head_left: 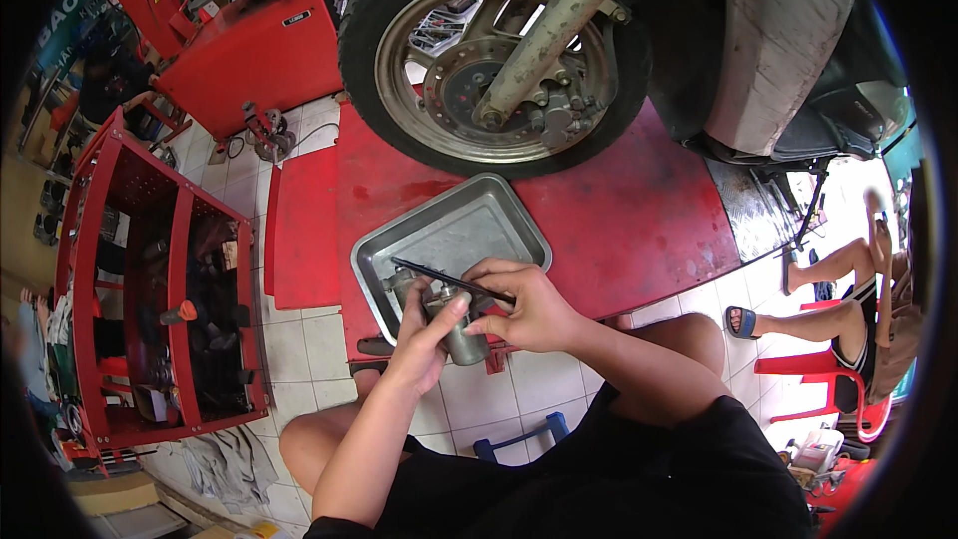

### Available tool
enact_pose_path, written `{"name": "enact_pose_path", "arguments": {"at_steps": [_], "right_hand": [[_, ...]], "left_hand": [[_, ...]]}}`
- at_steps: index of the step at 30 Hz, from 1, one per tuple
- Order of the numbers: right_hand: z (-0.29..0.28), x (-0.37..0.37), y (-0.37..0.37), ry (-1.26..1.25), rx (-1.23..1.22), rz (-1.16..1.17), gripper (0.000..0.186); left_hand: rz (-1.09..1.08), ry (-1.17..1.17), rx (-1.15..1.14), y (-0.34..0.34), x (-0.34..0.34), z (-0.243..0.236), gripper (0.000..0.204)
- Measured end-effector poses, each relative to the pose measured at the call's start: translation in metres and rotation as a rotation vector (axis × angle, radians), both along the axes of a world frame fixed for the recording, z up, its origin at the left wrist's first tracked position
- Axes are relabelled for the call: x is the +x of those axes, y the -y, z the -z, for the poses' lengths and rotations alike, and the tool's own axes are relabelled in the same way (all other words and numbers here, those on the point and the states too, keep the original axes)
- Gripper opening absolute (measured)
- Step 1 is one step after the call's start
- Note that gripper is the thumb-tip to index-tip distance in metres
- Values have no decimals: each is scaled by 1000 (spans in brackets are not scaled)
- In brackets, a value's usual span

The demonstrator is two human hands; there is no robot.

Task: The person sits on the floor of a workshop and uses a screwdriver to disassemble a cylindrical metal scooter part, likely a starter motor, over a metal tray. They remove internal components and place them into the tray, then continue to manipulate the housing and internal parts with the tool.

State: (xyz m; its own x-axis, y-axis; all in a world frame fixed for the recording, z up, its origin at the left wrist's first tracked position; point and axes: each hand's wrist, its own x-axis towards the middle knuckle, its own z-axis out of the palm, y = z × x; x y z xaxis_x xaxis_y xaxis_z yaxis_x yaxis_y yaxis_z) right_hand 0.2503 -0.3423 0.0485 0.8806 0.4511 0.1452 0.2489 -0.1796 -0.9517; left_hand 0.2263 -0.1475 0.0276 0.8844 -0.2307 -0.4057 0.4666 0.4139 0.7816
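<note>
My left hand (421, 344) is wrapped round a grey metal cylinder (467, 345) with a narrower top, which I hold tilted over the near edge of a metal tray (449, 225). In my right hand (534, 307) is a thin black stick-like tool (429, 270), its free end pointing left across the top of the cylinder. The right fingers are bent close beside the cylinder; whether they touch it I cannot tell. Another small grey metal part (401, 284) shows in the tray's near left, partly behind my left hand.
The tray stands on a red platform (629, 230), before a scooter's front wheel (494, 70). To the left is a red tool cart (180, 299). A blue stool (521, 436) shows below my hands. At the right, a person (848, 324) sits near a red plastic chair (818, 369).
</note>
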Motion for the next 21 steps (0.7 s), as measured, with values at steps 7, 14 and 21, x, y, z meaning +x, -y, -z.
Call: {"name": "enact_pose_path", "arguments": {"at_steps": [7, 14, 21], "right_hand": [[4, -1, -2, 7, -249, 30, 50], [4, 4, 11, -114, -90, 112, 40], [-7, -18, 8, 183, -317, 150, 21]], "left_hand": [[65, -242, -197, 6, -3, 12, 45], [-198, -451, -384, 6, 0, 4, 49], [-581, -241, -468, -27, 25, 7, 46]]}}
